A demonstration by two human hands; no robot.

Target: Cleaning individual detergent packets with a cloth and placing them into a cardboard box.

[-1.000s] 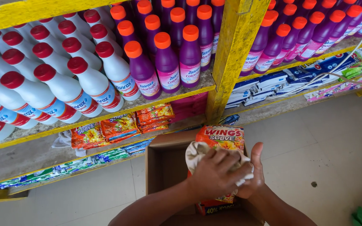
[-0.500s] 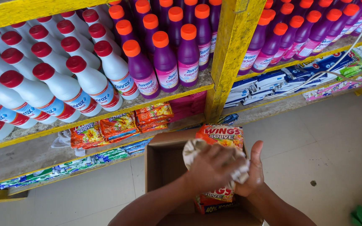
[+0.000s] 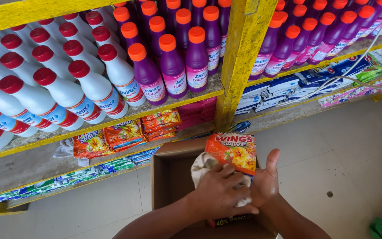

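While right hand [image 3: 265,183] props orange sachet pack [image 3: 231,152] over cardboard box [image 3: 166,177] (thumb up, fingers hidden), left hand [image 3: 219,192] fingers press cloth [image 3: 202,164] against pack.

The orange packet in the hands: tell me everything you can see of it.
The orange packet is a flat, glossy plastic sachet pack printed with yellow flowers and white lettering. It stands upright over the open cardboard box. The right hand props it from the side; the left hand presses a pale cloth against its front, hiding its lower half.
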